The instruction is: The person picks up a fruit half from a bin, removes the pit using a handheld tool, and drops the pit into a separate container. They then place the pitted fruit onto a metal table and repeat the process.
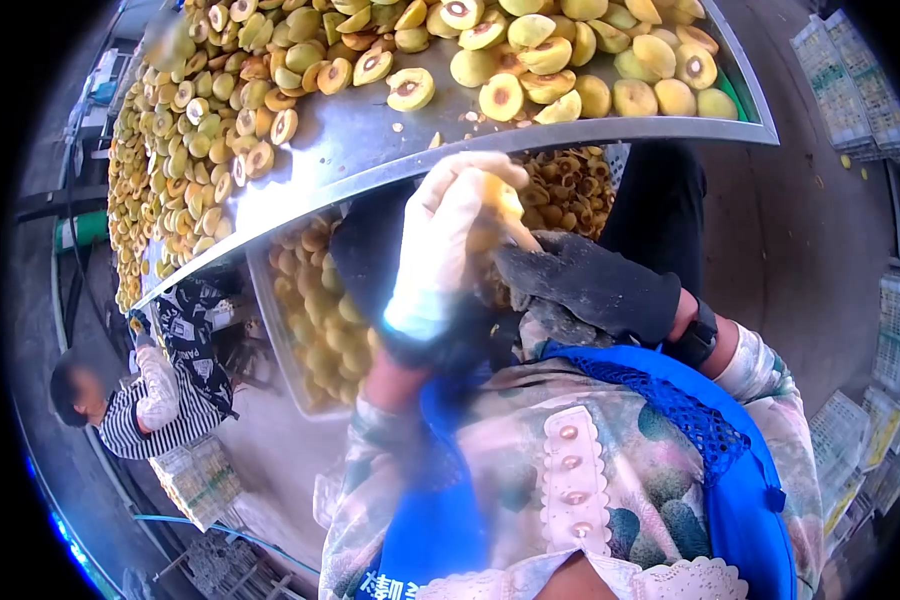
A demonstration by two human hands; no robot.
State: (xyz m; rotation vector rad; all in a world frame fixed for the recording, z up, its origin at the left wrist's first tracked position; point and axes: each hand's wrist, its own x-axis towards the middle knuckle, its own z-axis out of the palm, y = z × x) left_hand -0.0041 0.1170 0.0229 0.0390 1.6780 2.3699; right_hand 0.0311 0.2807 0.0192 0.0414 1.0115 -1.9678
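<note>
My left hand (445, 225), in a white glove, is closed around a piece of yellow stone fruit (501, 197) just below the metal table edge. My right hand (595, 285), in a dark, dirty glove, is closed on a thin tan tool (521, 236) whose far end meets the fruit. The tool's working tip is hidden. Halved yellow-green fruits (410, 90), many with brown centres, lie on the metal table (345, 140). Below my hands, a container holds brownish fruit pieces (570, 190).
Left of my lap stands a clear plastic bin (275, 340) of round yellow fruits. Another person (160, 395) in a striped top works at the table's left end. Stacked crates (840, 85) line the right side. The table's raised metal rim (610, 130) runs in front of me.
</note>
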